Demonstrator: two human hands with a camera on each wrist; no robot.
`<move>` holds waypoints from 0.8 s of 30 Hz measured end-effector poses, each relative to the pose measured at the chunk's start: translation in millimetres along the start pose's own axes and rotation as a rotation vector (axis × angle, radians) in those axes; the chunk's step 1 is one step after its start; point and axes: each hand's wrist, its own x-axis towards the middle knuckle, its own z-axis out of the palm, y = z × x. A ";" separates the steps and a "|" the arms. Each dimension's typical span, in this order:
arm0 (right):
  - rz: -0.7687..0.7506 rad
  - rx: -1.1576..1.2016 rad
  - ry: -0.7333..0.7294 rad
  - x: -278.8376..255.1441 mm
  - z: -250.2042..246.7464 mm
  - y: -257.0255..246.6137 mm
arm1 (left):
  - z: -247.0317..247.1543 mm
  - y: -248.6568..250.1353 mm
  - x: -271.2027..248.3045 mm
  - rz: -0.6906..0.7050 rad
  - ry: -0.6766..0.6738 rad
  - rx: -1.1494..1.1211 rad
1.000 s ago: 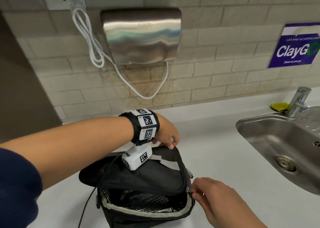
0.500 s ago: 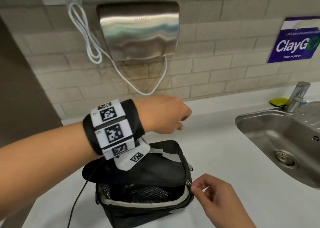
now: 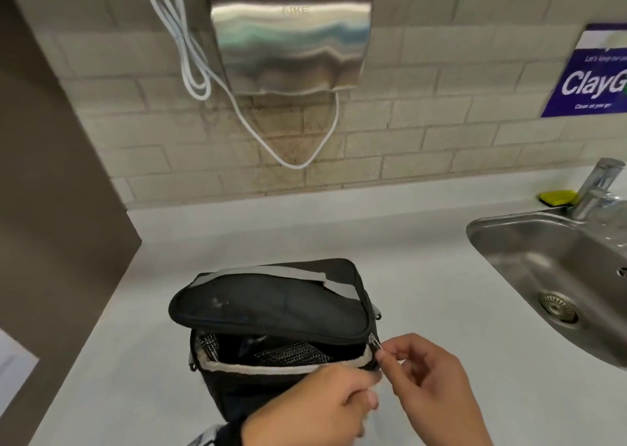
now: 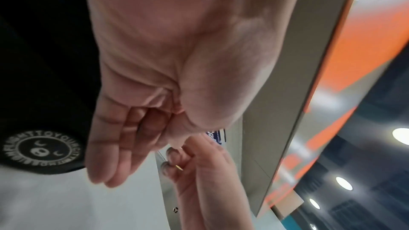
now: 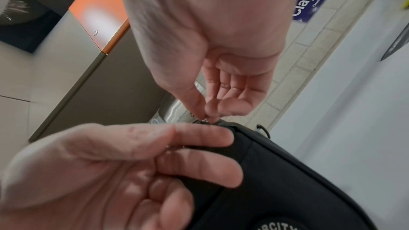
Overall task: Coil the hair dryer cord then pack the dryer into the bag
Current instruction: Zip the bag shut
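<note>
A black bag [image 3: 271, 306] stands on the white counter, its lid lying partly open over a silver mesh lining. Something dark lies inside; I cannot make out its shape. My right hand [image 3: 381, 352] pinches the small metal zipper pull [image 3: 374, 341] at the bag's front right corner, thumb and forefinger together in the right wrist view [image 5: 207, 118]. My left hand [image 3: 368, 394] lies against the front of that same corner, fingers loosely bent and holding nothing [image 4: 106, 176]. Its index and middle fingers [image 5: 205, 169] stretch across the black fabric [image 5: 287, 181].
A steel sink [image 3: 502, 242] with a tap [image 3: 599, 184] and a yellow sponge [image 3: 556, 197] is at the right. On the tiled wall hang a steel hand dryer [image 3: 288, 34] with a white cord [image 3: 190, 55]. A brown panel [image 3: 51, 174] borders the counter's left side.
My left hand has left the air above the lid and come down to the bag's front right corner. My right hand keeps its pinch on the zipper pull.
</note>
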 end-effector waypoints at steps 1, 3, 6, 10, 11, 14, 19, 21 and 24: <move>-0.006 -0.001 0.015 1.0 -0.3 0.2 | 1.0 -4.1 2.6 0.020 0.047 -0.011; -0.016 0.006 0.045 2.5 -1.0 -0.4 | 2.7 -8.5 7.6 0.034 0.189 -0.069; -0.052 -0.019 0.066 1.3 2.0 3.1 | 7.8 -7.5 13.9 -0.022 0.303 -0.363; -0.132 -0.060 0.094 -1.7 10.2 11.8 | 9.3 1.7 17.1 -0.039 0.364 -0.575; -0.154 -0.064 0.102 -1.8 11.9 14.3 | 9.7 3.9 17.1 -0.033 0.376 -0.607; -0.229 -0.096 0.110 -2.4 14.6 18.4 | 12.5 6.2 18.2 0.003 0.411 -0.616; -0.276 -0.039 -0.064 -1.7 3.9 13.3 | 9.8 2.0 19.0 0.022 0.453 -0.518; -0.345 -0.064 -0.053 3.9 -4.7 15.6 | 11.6 0.6 18.1 0.019 0.474 -0.430; -0.513 -0.214 0.038 19.2 -12.3 23.5 | 12.7 0.4 15.4 0.072 0.503 -0.284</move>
